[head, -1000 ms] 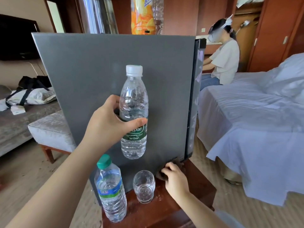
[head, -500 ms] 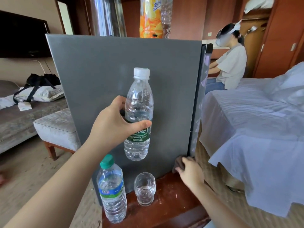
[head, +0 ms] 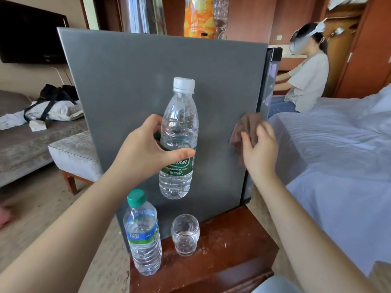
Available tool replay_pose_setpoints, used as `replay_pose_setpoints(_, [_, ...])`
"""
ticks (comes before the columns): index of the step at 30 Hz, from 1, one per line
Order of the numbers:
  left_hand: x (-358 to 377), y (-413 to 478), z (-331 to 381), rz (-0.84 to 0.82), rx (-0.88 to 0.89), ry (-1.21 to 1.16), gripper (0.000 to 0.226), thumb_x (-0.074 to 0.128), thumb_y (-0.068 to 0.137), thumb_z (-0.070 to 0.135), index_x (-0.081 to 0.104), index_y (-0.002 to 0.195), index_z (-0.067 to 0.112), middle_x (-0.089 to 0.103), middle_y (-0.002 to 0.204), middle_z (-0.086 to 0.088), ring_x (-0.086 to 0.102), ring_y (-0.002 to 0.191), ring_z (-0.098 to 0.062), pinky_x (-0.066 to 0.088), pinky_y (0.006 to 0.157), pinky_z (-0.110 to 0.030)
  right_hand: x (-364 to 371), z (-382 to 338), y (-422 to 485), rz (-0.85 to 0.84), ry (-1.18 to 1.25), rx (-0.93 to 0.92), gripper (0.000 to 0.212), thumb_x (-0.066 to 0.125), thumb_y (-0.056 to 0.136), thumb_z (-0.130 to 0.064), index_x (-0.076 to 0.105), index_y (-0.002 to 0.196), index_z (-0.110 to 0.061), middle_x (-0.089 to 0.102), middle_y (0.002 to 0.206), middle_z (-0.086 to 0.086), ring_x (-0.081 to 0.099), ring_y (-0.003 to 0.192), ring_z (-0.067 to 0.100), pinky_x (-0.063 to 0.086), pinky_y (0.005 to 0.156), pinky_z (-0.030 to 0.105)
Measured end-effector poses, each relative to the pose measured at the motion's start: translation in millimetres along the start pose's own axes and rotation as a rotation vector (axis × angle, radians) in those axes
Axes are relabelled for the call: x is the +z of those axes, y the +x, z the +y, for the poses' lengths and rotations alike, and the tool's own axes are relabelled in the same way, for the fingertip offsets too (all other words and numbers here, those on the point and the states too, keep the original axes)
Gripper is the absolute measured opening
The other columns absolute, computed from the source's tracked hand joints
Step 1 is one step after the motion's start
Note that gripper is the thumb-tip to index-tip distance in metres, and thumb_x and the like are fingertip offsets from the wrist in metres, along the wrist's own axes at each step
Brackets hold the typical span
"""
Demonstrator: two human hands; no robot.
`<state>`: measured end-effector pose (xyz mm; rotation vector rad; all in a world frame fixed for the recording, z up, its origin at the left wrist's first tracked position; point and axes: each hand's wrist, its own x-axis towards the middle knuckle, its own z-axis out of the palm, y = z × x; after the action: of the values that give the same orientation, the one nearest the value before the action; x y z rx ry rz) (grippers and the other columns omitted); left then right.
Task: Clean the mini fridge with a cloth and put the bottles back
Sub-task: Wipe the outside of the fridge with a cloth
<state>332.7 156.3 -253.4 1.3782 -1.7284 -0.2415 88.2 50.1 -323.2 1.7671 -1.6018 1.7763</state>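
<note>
Currently the left hand [head: 146, 153] holds a white-capped water bottle [head: 178, 140] upright in the air in front of the grey side panel of the mini fridge [head: 131, 85]; thumb runs across the front just above the green label, fingers wrap behind, so the grip is closed around the bottle's middle. Bottle base hangs clear of the wooden table [head: 232, 250]. The right hand [head: 260, 151] presses a brown cloth [head: 247, 127] flat against the fridge panel near its right edge, about mid-height; fingers are curled over the cloth and pinning it to the surface. Cloth is bunched and slightly blurred. The fridge stands on the table, its dark door edge [head: 273, 66] visible at the right. On the table in front of the fridge: a green-capped bottle [head: 143, 233] with a blue and green label, upright, near the table's left front corner, and just beside it to the right a small clear glass [head: 185, 234], upright; whether it touches the bottle cannot be told. An orange-labelled bottle [head: 196, 17] stands on top of the fridge, cut off by the frame. Background: a bed with white sheets [head: 338, 144] on the right, a seated person [head: 306, 77] beyond it, a grey ottoman [head: 72, 153] and a bag [head: 55, 104] on a sofa at left.
</note>
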Motion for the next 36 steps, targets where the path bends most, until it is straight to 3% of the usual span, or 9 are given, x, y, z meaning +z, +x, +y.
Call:
replay_pose_setpoints(2, [1,0,1,-0.009,-0.009,-0.008,0.060,0.082,0.055,0.054,0.051,0.101,0.031,0.067,0.090,0.021,0.063,0.078,0.006,0.051,0.073,-0.022,1,1,12,0.041,-0.002,-0.017,0.027,0.064,0.090,-0.016,0.065,0.109,0.003,0.057,0.125,0.013,0.056,0.111,0.024,0.039,0.095,0.024])
replay_pose_setpoints(6, [1,-1,8,0.007,-0.044,0.031,0.060,0.081,0.054,0.057,0.049,0.098,0.032,0.065,0.088,0.020,0.061,0.079,0.006,0.048,0.069,-0.020,20,45,-55,-0.096,-0.086,0.094,0.019,0.065,0.088,-0.009,0.061,0.078,0.006,0.061,0.106,0.023,0.062,0.090,0.035,0.046,0.078,0.033])
replay_pose_setpoints(10, [4,-2,18,0.043,-0.087,0.047,0.065,0.082,0.054,0.057,0.051,0.103,0.028,0.063,0.092,0.020,0.060,0.086,0.002,0.050,0.075,-0.025,19,98,-135,-0.473,-0.127,0.494,0.023,0.053,0.095,-0.020,0.063,0.094,0.001,0.059,0.087,0.009,0.061,0.087,0.030,0.040,0.072,0.030])
replay_pose_setpoints(13, [4,-4,24,0.098,-0.095,0.004,0.066,0.081,0.055,0.056,0.051,0.107,0.030,0.062,0.097,0.023,0.061,0.093,-0.001,0.050,0.081,-0.028,14,104,-142,-0.592,-0.106,0.550,0.028,0.048,0.098,-0.027,0.061,0.101,-0.003,0.054,0.088,0.004,0.058,0.091,0.028,0.033,0.071,0.024])
replay_pose_setpoints(17, [19,-2,34,0.063,-0.105,-0.052,0.066,0.082,0.056,0.053,0.053,0.110,0.030,0.062,0.101,0.023,0.060,0.096,0.000,0.050,0.083,-0.027,6,86,-87,-0.535,-0.127,0.485,0.020,0.052,0.095,-0.027,0.058,0.080,-0.015,0.055,0.074,0.000,0.062,0.085,0.030,0.035,0.065,0.025])
replay_pose_setpoints(22, [49,-1,35,-0.035,-0.142,-0.100,0.064,0.083,0.058,0.051,0.053,0.109,0.028,0.064,0.103,0.019,0.060,0.094,0.002,0.052,0.082,-0.028,-22,27,17,-0.187,-0.061,0.207,0.027,0.061,0.087,-0.010,0.047,0.063,-0.010,0.045,0.058,-0.001,0.050,0.059,0.022,0.026,0.053,0.025])
replay_pose_setpoints(27, [79,0,32,-0.088,-0.144,-0.094,0.065,0.084,0.061,0.049,0.052,0.112,0.025,0.063,0.105,0.017,0.061,0.094,-0.002,0.053,0.083,-0.029,-30,-9,98,-0.016,0.067,0.065,0.033,0.058,0.089,-0.013,0.041,0.061,-0.020,0.049,0.071,-0.003,0.045,0.074,0.017,0.025,0.063,0.022])
replay_pose_setpoints(30, [91,1,28,-0.111,-0.133,-0.112,0.064,0.084,0.061,0.047,0.051,0.111,0.025,0.064,0.103,0.016,0.061,0.093,-0.002,0.053,0.081,-0.029,-24,11,71,-0.002,0.054,0.044,0.011,0.063,0.087,-0.010,0.060,0.077,-0.006,0.051,0.076,0.000,0.047,0.074,0.014,0.026,0.064,0.019])
replay_pose_setpoints(36, [115,-6,22,-0.184,-0.120,-0.121,0.065,0.085,0.061,0.044,0.048,0.111,0.024,0.062,0.102,0.016,0.061,0.091,-0.003,0.052,0.080,-0.028,5,80,-58,-0.198,-0.024,0.275,0.020,0.066,0.085,-0.009,0.053,0.071,-0.013,0.057,0.068,0.006,0.058,0.068,0.025,0.035,0.062,0.026])
